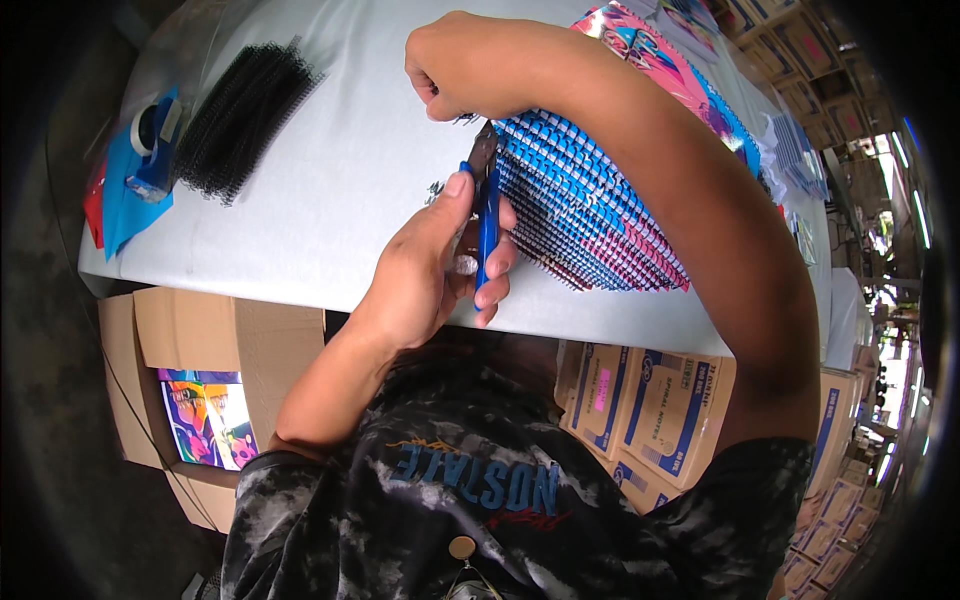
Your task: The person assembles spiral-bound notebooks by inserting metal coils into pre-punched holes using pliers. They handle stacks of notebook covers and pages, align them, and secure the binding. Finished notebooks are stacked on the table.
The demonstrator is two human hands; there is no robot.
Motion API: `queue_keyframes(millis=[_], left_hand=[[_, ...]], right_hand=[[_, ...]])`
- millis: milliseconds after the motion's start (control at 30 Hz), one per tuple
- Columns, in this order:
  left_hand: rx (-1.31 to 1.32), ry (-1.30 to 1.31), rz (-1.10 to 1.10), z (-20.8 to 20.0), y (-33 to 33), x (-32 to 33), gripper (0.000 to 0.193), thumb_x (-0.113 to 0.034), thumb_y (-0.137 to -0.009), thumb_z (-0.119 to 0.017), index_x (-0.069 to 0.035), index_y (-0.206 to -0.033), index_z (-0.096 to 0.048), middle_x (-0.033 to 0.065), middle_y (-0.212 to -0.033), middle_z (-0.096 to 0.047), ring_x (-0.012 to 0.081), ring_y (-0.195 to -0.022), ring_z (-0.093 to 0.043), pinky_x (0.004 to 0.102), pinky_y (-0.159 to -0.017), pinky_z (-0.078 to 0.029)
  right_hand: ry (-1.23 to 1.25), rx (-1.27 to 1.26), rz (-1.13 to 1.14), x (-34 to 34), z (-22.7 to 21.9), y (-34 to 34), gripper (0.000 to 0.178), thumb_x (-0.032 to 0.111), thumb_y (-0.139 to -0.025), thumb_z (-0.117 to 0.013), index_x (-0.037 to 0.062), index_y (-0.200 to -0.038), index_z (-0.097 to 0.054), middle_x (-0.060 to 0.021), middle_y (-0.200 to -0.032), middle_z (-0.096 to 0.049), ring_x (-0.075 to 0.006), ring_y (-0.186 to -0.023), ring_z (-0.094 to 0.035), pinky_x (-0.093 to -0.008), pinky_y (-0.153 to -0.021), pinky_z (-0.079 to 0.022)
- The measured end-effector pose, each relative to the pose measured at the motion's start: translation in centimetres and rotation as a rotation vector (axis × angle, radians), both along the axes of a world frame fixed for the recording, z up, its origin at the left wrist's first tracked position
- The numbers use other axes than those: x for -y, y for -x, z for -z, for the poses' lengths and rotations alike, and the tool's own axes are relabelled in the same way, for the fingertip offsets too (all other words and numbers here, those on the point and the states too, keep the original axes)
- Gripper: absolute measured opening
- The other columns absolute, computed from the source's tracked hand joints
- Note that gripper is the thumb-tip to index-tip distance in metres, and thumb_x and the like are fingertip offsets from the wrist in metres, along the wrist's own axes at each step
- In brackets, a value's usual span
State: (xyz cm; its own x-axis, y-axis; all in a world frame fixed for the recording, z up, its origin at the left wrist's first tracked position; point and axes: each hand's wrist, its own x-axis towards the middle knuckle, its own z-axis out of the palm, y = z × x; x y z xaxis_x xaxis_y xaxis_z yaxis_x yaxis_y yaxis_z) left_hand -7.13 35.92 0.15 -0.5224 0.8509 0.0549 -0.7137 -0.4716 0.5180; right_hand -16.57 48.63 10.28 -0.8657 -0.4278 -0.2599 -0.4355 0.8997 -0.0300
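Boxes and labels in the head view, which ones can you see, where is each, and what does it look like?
Open cardboard box: under the table edge at left, brown, holding colourful cartoon-style covers.
Stacked cartons: under the table at right, tan with blue printing; one bears a small pink label.
More cartons: upper right, tan with blue marks, too small for detail.

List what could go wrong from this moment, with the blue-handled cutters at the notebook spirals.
1. The cutters meet the wire right under the right hand; a slip could nick those fingers.
2. The fanned stack of spiral notebooks reaches close to the table edge, so it might slide off.
3. Snipped wire bits could fly or scatter over the white table.
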Motion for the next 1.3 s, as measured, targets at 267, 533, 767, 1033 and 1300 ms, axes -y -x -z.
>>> queue_keyframes(millis=[267, 533, 767, 1033, 1300], left_hand=[[-0.109, 0.433, -0.217, -3.0, -0.8, -1.6, 0.057, -0.050, -0.096, -0.021, -0.003, -0.110, -0.051, 0.0112, -0.086, -0.062, 0.0214, -0.078, -0.063, 0.0290, -0.066, -0.051], [-0.096, 0.413, -0.181, -3.9, -1.7, -1.5, 0.060, -0.053, -0.095, -0.023, -0.002, -0.111, -0.050, 0.0134, -0.087, -0.062, 0.0243, -0.080, -0.064, 0.0312, -0.070, -0.052], [-0.039, -0.038, 0.007, -2.0, 1.0, -0.9, 0.058, -0.052, -0.095, -0.023, -0.002, -0.108, -0.050, 0.0110, -0.080, -0.060, 0.0210, -0.072, -0.062, 0.0312, -0.063, -0.052], [-0.251, 0.423, -0.179, -2.9, -1.4, -1.4, 0.065, -0.054, -0.093, -0.025, 0.002, -0.120, -0.044, 0.0192, -0.095, -0.060, 0.0330, -0.092, -0.063, 0.0381, -0.065, -0.056], [-0.098, 0.365, -0.166, -3.8, -1.3, -1.2, 0.052, -0.051, -0.095, -0.027, -0.004, -0.098, -0.050, 0.0053, -0.068, -0.050, 0.0144, -0.054, -0.049, 0.0273, -0.049, -0.046]], right_hand=[[0.024, 0.017, 0.042, 0.1, 0.8, 0.9, 0.015, 0.013, -0.076, -0.066, -0.0017, -0.082, -0.068, -0.0183, -0.082, -0.066, -0.0308, -0.075, -0.065, -0.0407, -0.064, -0.051], [0.198, -0.044, 0.159, -0.3, 1.5, 2.3, 0.026, 0.026, -0.074, -0.067, -0.0005, -0.075, -0.068, -0.0171, -0.069, -0.064, -0.0273, -0.064, -0.063, -0.0390, -0.057, -0.049], [0.298, -0.032, 0.185, -0.2, 0.9, 1.9, 0.032, 0.031, -0.074, -0.068, -0.0019, -0.075, -0.067, -0.0167, -0.068, -0.063, -0.0269, -0.063, -0.062, -0.0379, -0.058, -0.049], [0.484, -0.037, 0.173, -0.9, 0.5, 0.4, 0.035, 0.034, -0.074, -0.069, -0.0018, -0.076, -0.068, -0.0165, -0.071, -0.065, -0.0273, -0.066, -0.063, -0.0376, -0.063, -0.050], [0.468, -0.040, 0.200, -0.7, 0.8, 0.8, 0.037, 0.036, -0.075, -0.067, -0.0010, -0.072, -0.068, -0.0137, -0.063, -0.063, -0.0250, -0.059, -0.062, -0.0348, -0.059, -0.050]])
